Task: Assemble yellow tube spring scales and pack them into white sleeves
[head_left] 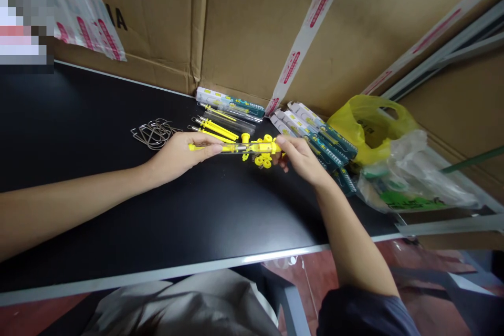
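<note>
Above the middle of the table, both my hands hold one spring scale [236, 148], a clear tube with yellow parts inside and yellow ends. My left hand [184, 153] pinches its left end between thumb and fingers. At the other end, the fingers of my right hand [297, 156] close around the yellow cap. Just behind and below the tube lies a cluster of small yellow caps [263, 160], partly hidden. Yellow rods with metal hooks [216, 128] and clear tubes [232, 118] lie beyond my left hand. Bent wire hooks [151, 134] are heaped to its left.
Printed boxes [315, 134] lie right of my right hand, and another box [228, 100] lies against the cardboard [244, 26] at the back. A yellow plastic bag [368, 121] and a clear bag [417, 173] sit at the right. The black table [189, 226] has a pale front edge.
</note>
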The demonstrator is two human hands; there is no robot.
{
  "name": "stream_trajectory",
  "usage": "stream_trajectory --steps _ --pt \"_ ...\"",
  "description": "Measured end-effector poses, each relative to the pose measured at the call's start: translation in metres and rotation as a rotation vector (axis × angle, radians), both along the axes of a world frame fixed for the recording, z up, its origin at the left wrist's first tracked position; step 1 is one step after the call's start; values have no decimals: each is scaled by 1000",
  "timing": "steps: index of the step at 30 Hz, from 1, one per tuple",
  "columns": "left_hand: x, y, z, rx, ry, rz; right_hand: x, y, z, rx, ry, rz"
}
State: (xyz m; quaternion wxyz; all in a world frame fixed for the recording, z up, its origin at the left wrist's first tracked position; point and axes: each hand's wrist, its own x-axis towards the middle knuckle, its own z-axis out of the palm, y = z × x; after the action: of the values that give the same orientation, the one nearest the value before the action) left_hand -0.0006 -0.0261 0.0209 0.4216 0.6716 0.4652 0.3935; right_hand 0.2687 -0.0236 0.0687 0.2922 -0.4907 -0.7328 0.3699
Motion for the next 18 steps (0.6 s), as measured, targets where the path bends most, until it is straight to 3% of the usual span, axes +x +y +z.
stream_trajectory --steps 10,18 --pt "-1 1 -3 4 3 -16 0 -2 1 20 22 -18" --pt "1 0 -3 -59 -55 7 4 -4 0 -11 61 120"
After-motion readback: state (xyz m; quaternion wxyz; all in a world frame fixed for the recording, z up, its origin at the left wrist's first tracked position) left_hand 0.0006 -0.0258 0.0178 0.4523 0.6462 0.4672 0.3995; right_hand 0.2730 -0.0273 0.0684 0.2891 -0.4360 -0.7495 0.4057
